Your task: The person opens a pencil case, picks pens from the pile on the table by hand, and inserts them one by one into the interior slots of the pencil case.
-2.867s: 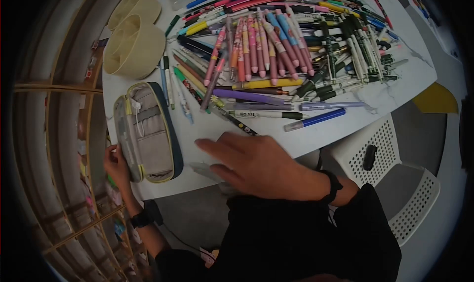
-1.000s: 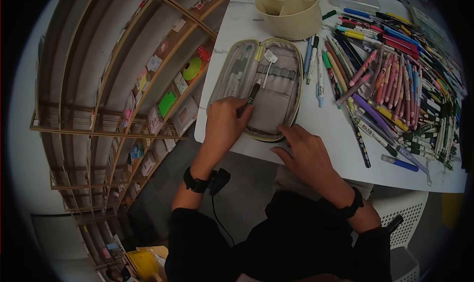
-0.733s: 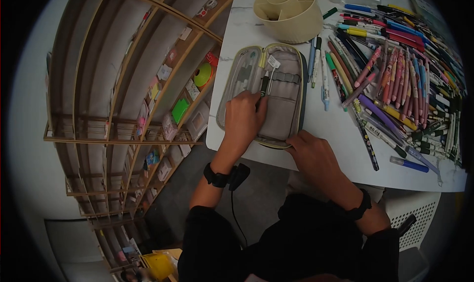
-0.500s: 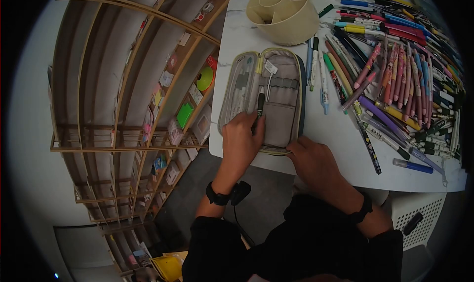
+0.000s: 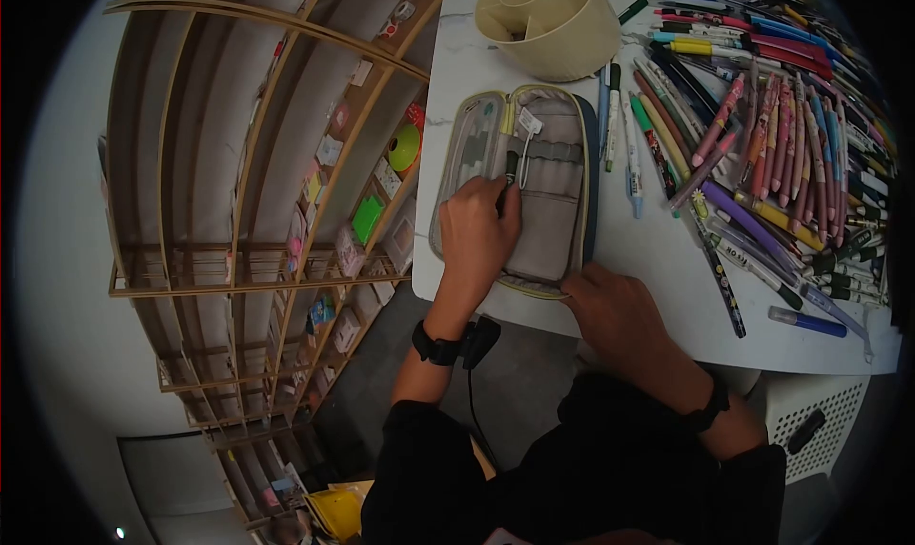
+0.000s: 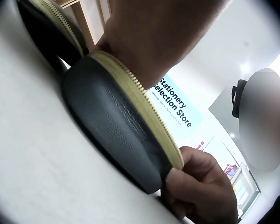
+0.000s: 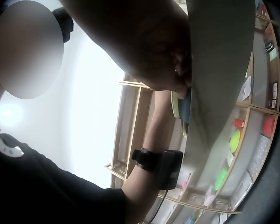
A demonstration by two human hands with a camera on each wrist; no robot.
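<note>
At the near edge of the white table (image 5: 658,259), the right hand (image 5: 615,307) pinches the near right corner of the open pencil case (image 5: 548,202), fingers curled round its rim; the left wrist view shows them clamped on the dark shell just under the yellow zip. A little farther in, the left hand (image 5: 479,230) lies on the grey lining, fingers and thumb closed together round a dark pen (image 5: 511,168), whose tip points away toward the elastic loops across the case's far half. The case lies near the left edge of the table, with the cream pen holder (image 5: 548,20) just beyond it and the wide spread of pens (image 5: 762,135) to its right.

Half a second ago the pen's tip sat lower, over the middle of the lining; it has since slid farther up to the loops, and the left hand has gone with it (the right hand has kept its corner).

The left palm hides most of the pen's barrel. Whether the tip is under a loop cannot be made out. The right wrist view shows only the table's underside, an arm and shelves.
</note>
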